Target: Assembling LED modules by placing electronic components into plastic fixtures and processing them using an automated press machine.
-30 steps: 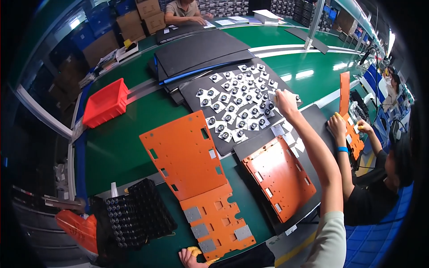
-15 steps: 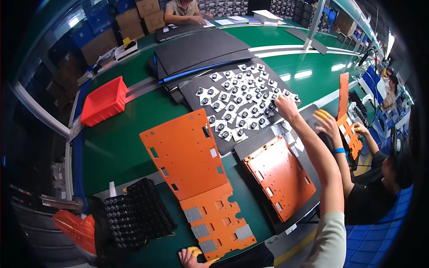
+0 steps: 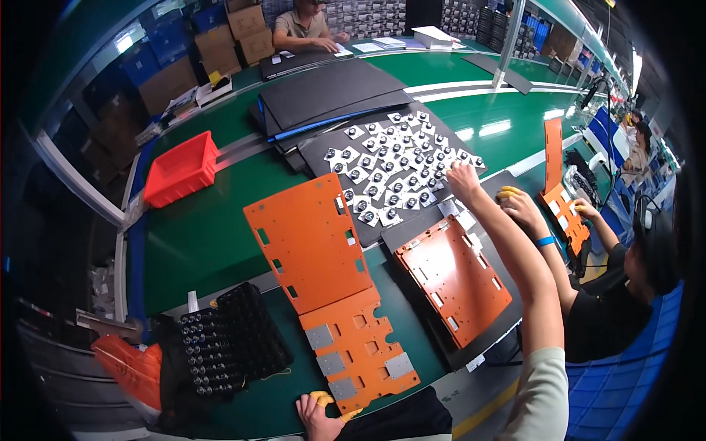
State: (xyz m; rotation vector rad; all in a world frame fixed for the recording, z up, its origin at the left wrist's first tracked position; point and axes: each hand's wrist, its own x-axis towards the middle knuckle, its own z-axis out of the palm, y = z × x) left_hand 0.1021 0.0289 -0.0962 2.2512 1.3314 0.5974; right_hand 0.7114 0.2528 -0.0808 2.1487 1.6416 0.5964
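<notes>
An orange hinged fixture [image 3: 351,323] lies unfolded in front of me, with several grey metal plates on its near half. At its near left corner, my left hand [image 3: 321,420], with yellow finger covers, grips the edge. My right hand [image 3: 463,182] reaches far forward to the right edge of a black mat [image 3: 323,151]. Its fingers are closed among small white square plates with round black parts [image 3: 401,165], spread in large numbers over the mat. Whatever it may hold is hidden by the fingers.
A second orange fixture [image 3: 456,283] lies right on a black board. Beside it, a co-worker's hand [image 3: 521,209] reaches in. A black tray of small round parts [image 3: 235,338] stands left, a red bin [image 3: 180,169] behind it. Stacked black sheets [image 3: 331,88] lie beyond the mat.
The co-worker's hand has moved left, closer to my right forearm, and its fingers have drawn together. My right hand stays at the mat's right edge. The whole view has shifted slightly.
</notes>
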